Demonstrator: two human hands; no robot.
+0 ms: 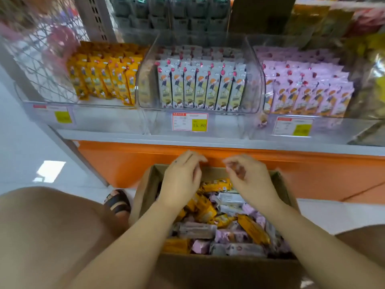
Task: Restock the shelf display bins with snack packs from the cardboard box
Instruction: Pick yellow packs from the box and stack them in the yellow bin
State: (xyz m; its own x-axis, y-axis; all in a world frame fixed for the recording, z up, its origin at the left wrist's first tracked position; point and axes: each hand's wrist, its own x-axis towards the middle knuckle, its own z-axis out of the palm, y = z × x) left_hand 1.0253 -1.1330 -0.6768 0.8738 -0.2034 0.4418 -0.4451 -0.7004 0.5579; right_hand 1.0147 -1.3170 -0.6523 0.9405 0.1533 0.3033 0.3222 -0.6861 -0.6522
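Observation:
An open cardboard box [225, 268] stands on the floor between my knees, full of loose yellow, purple and grey snack packs [229, 230]. My left hand [181, 180] and my right hand [250, 180] hover over the box's far end, fingers loosely curled and apart, nothing held. On the shelf above stand three clear display bins: yellow packs in the left bin [104, 78], grey packs in the middle bin [200, 88], purple packs in the right bin [304, 90], all standing upright in rows.
Price labels [189, 121] hang on the bin fronts. An orange shelf base [145, 159] runs behind the box. My sandalled foot [117, 202] rests left of the box on the white floor. More goods fill the upper shelves and the far right.

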